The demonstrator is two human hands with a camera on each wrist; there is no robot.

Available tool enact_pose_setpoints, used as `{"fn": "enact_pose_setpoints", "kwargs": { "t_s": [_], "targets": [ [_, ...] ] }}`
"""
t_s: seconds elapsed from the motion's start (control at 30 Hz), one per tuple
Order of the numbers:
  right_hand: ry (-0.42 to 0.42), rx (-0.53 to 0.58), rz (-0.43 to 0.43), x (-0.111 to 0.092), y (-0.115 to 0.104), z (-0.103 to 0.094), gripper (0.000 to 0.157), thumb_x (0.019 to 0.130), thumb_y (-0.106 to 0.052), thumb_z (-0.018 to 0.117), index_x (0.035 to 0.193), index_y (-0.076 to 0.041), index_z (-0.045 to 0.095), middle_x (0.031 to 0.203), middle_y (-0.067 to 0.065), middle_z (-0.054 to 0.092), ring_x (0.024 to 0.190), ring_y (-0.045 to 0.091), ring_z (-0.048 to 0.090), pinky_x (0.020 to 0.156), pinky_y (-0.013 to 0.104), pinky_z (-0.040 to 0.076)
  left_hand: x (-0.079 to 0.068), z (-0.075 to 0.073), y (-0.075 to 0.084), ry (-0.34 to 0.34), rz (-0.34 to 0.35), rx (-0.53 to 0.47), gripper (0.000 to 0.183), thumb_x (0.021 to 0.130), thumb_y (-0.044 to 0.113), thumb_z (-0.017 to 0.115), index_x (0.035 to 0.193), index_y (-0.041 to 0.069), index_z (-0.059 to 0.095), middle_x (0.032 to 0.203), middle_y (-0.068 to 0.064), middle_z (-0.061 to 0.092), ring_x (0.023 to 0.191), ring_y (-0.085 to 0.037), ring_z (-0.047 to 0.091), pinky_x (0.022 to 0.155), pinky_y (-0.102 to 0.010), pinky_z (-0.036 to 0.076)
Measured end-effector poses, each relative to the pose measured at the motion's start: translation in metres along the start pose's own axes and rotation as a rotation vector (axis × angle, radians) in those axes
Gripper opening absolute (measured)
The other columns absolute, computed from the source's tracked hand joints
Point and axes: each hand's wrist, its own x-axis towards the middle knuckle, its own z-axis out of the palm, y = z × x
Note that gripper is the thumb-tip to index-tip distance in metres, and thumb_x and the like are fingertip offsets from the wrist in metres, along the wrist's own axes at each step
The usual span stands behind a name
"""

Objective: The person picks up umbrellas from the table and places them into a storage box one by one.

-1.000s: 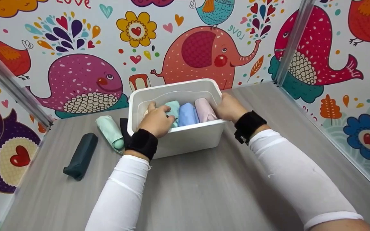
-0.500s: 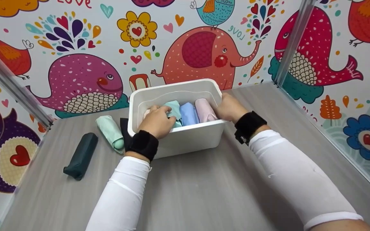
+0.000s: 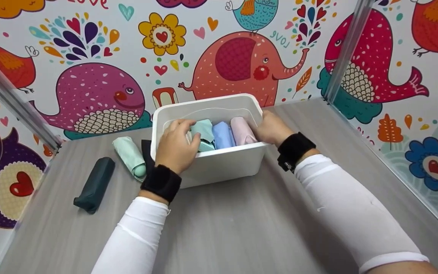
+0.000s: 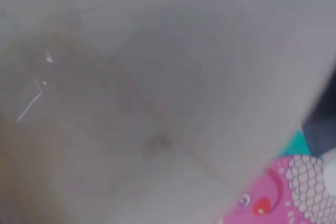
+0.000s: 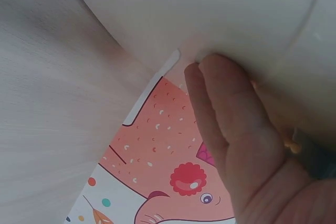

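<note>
A white plastic bin (image 3: pixel 222 167) stands on the table. Inside lie rolled folding umbrellas in a row: mint green (image 3: pixel 203 131), blue (image 3: pixel 223 135) and pink (image 3: pixel 242 130). My left hand (image 3: pixel 177 146) is over the bin's left end, fingers loosely bent and thumb apart from them, holding nothing visible; it hides what lies beneath. My right hand (image 3: pixel 274 127) holds the bin's right side at the rim. In the right wrist view its fingers (image 5: pixel 231 103) lie straight along the outer wall; the thumb is hidden. The blurred left wrist view mostly shows a pale surface close up.
Left of the bin lie a mint folding umbrella (image 3: pixel 129 156) and a dark green one (image 3: pixel 95 184) in its sleeve. A black item (image 3: pixel 147 156), partly hidden, is against the bin's left side. Patterned panels (image 3: pixel 101 99) border the grey table (image 3: pixel 219 228).
My left hand has drawn back and left from beside the mint umbrella in the bin, its thumb spreading away from the fingers. The right hand and bin stay in place.
</note>
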Motion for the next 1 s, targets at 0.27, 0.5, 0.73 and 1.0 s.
{"fn": "enact_pose_setpoints", "kwargs": {
  "t_s": [0.27,0.5,0.73,1.0],
  "targets": [
    [-0.005,0.019,0.005,-0.001,0.001,-0.001,0.048,0.101,-0.033,0.065,0.135,0.000,0.061,0.127,0.024,0.070,0.105,0.031,0.062,0.108,0.053,0.049,-0.011,-0.020,-0.032,0.120,-0.008,0.039,0.047,0.103,0.036,0.061,0.140,0.007,0.065,0.145,-0.018,0.060,0.137,-0.040,0.055,0.114,-0.061,0.038],
    [-0.001,0.020,0.000,0.000,0.001,-0.001,0.047,0.100,-0.028,0.065,0.136,0.000,0.061,0.130,0.024,0.070,0.109,0.032,0.062,0.111,0.055,0.048,-0.019,-0.036,-0.058,0.169,-0.072,0.024,0.049,0.104,0.035,0.061,0.143,0.006,0.062,0.148,-0.020,0.056,0.138,-0.041,0.053,0.117,-0.060,0.036],
    [-0.007,0.029,-0.007,0.000,0.002,0.000,0.046,0.100,-0.028,0.066,0.137,-0.001,0.061,0.127,0.023,0.070,0.107,0.031,0.062,0.110,0.054,0.048,-0.028,-0.049,-0.074,0.178,-0.124,0.031,0.050,0.106,0.034,0.059,0.147,0.007,0.059,0.154,-0.021,0.052,0.143,-0.042,0.049,0.119,-0.065,0.031],
    [0.000,0.013,-0.012,0.001,0.001,0.000,0.046,0.100,-0.030,0.066,0.135,0.000,0.062,0.124,0.022,0.071,0.106,0.032,0.062,0.109,0.054,0.048,-0.037,-0.067,-0.095,0.192,-0.197,0.053,0.052,0.106,0.036,0.057,0.151,0.009,0.055,0.157,-0.023,0.049,0.142,-0.047,0.048,0.117,-0.067,0.030]
  ]
}}
